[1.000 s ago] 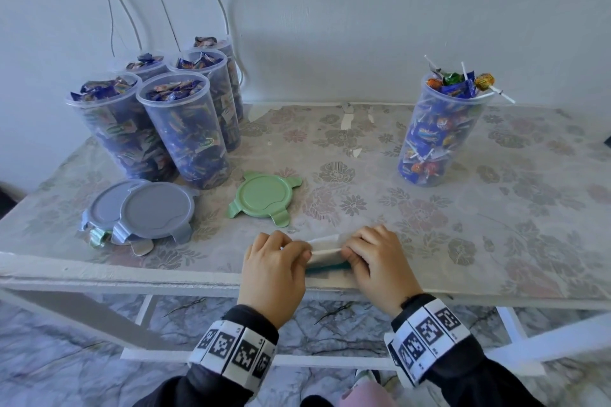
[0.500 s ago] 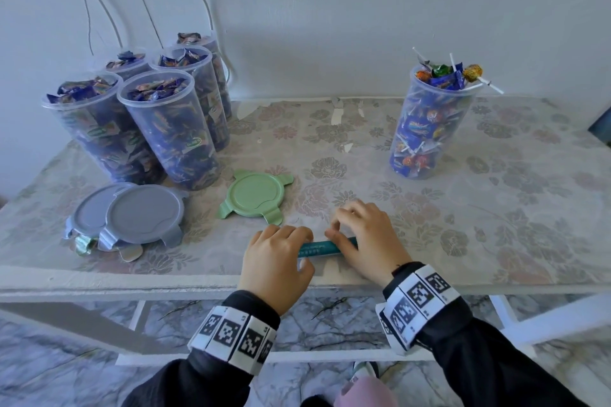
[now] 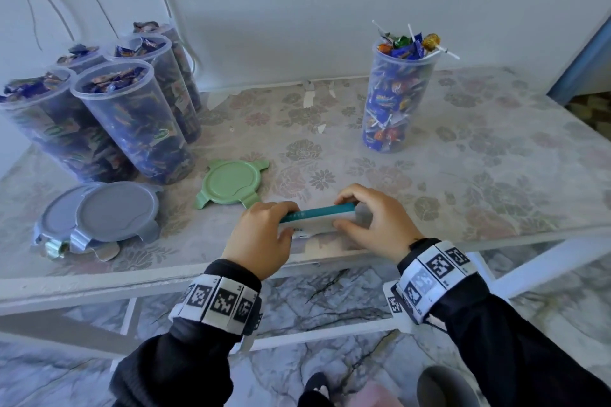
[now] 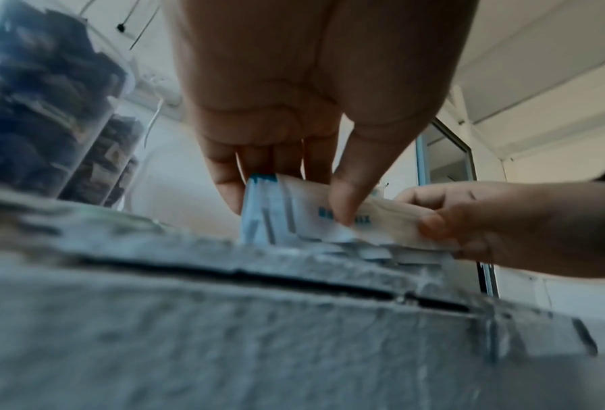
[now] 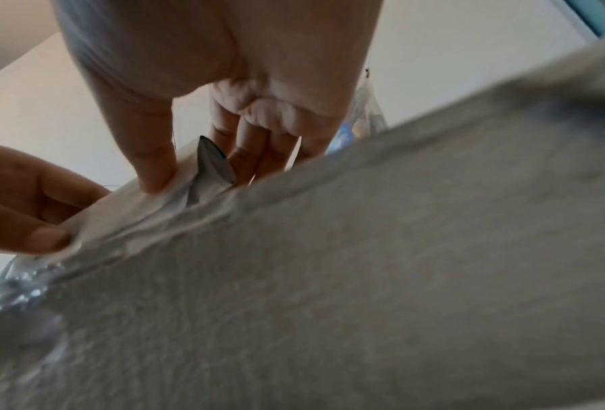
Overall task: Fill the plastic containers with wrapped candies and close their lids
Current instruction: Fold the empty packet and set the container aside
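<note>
Both hands at the table's (image 3: 429,195) near edge, on a slim white box with a teal top (image 3: 317,216). Left hand (image 3: 261,238) curls over its left end, thumb on the near face; right hand (image 3: 373,225) pinches the right end, fingers behind, thumb in front. Wrists hang just off the edge, knuckles up. What the box holds is unclear; in the right wrist view its end flap looks open.

Risks: the box sits right at the near edge, so a slipped pinch could drop it to the floor. An open flap could spill whatever is inside.

Task items: five candy containers (image 3: 132,122) clustered at the far-left corner, all full and unlidded. A lollipop container (image 3: 393,99) stands toward the far edge, right of centre, sticks poking over the rim, which may foul a lid. Grey lids (image 3: 112,211) stacked near the left edge, green lid (image 3: 231,182) just left of the hands
</note>
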Demonstrator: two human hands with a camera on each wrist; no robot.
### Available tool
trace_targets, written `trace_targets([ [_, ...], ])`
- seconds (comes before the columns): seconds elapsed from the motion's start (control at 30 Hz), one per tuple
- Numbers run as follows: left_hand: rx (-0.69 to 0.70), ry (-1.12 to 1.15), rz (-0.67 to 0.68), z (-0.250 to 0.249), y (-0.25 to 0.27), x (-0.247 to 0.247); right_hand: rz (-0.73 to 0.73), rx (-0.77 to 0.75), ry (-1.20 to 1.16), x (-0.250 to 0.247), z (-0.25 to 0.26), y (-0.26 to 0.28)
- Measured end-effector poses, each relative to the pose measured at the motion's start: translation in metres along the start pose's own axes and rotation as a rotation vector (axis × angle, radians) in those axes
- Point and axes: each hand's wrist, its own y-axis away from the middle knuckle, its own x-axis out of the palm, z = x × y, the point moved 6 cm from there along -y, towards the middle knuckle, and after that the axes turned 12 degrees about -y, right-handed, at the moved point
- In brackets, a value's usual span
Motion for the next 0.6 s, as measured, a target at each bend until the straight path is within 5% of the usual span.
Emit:
trace_targets([
  [0.2, 0.010, 0.150, 0.102, -0.040, -0.010, 0.016, -0.250, 0.038, -0.156, -0.044, -0.003, 0.037],
  [0.6, 0.234, 0.473, 0.382, -0.231, 0.009, 0.115, -0.661, 0.311, -0.109, -0.172, -0.014, 0.216],
])
